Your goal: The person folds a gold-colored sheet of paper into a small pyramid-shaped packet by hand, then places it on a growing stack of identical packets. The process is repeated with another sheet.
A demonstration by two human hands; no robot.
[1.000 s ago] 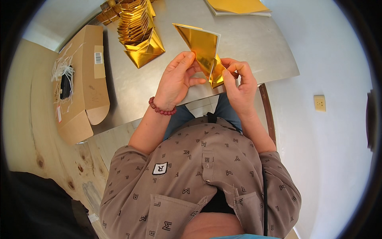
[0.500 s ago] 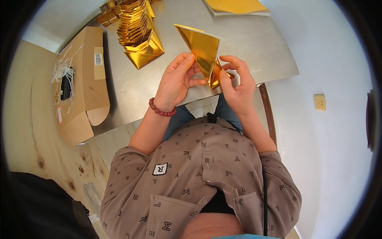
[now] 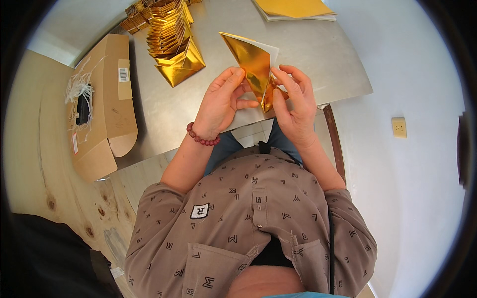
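Observation:
A partly folded sheet of gold foil paper is held up between my hands above the near edge of the metal table. Its upper part is a tall, pointed flap with a white inner side along the right edge; the lower right part is a smaller folded piece. My left hand pinches the sheet's left edge, thumb in front and fingers behind. At the lower right fold my right hand grips the paper with thumb and forefinger. Beyond my left hand lies a row of nested gold folded papers.
An open cardboard box with white shredded strips and a black object stands at the table's left. A stack of gold sheets lies at the far edge of the metal table. On the right wall is a socket.
My right hand has shifted slightly left and its fingers have closed in on the lower fold. The sheet's flap has opened a little, showing more white. My left hand stays almost still.

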